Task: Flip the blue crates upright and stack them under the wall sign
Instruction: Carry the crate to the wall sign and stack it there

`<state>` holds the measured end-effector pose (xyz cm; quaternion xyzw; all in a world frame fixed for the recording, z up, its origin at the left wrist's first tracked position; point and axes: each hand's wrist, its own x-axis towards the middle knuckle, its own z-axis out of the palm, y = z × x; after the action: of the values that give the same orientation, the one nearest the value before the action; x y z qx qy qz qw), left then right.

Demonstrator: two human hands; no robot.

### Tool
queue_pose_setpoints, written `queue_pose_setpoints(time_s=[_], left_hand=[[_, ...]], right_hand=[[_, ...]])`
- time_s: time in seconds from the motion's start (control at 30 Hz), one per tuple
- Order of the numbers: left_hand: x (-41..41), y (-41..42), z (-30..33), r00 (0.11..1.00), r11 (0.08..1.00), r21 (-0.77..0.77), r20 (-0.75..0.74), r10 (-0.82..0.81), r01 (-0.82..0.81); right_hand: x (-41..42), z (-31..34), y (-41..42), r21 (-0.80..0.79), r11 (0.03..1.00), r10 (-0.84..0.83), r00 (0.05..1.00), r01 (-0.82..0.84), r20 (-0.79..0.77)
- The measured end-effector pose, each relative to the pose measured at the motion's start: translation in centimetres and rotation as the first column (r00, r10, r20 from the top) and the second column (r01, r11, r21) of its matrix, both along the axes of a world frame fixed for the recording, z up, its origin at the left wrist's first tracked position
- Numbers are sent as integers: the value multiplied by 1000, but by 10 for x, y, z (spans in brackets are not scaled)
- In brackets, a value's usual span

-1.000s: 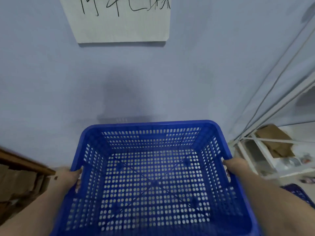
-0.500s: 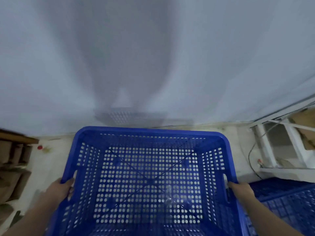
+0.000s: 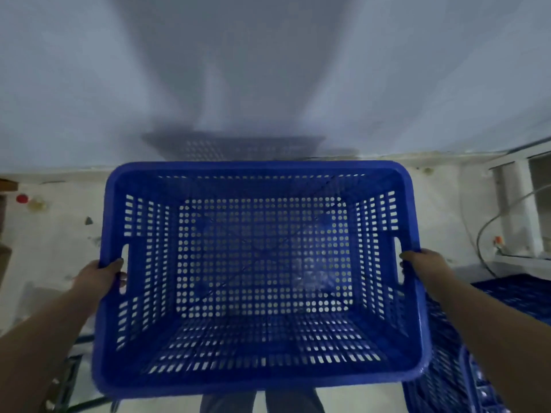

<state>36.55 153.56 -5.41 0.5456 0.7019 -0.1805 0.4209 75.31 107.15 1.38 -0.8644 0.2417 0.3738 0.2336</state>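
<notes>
I hold a blue perforated crate (image 3: 259,374) upright, its open top facing me, in front of the pale wall. My left hand (image 3: 100,275) grips the crate's left rim at the handle slot. On the opposite side my right hand (image 3: 423,263) grips the right rim beside its handle slot. The crate hangs low above the light floor near the foot of the wall. The wall sign is out of view. More blue crates (image 3: 447,368) lie at the lower right, partly hidden by my right arm.
A white frame (image 3: 518,204) with a grey cable (image 3: 483,234) stands at the right by the wall. A small red object (image 3: 22,198) lies on the floor at the left. Dark metal bars (image 3: 68,380) show at the lower left. My legs are below the crate.
My view has tilted down from the wall sign to the floor. The crate has come down with both hands still on its rims, and the floor under it now shows.
</notes>
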Motion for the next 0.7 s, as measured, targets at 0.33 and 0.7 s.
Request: queue_pose_setpoints(time_s=[0.33, 0.7], left_hand=[[60, -13, 6, 986, 991, 47, 114, 121, -127], [67, 5, -23, 945, 971, 25, 237, 225, -238]], right_hand=[[17, -53, 24, 61, 997, -46, 998, 43, 48], [12, -91, 38, 188, 964, -204, 977, 189, 62]])
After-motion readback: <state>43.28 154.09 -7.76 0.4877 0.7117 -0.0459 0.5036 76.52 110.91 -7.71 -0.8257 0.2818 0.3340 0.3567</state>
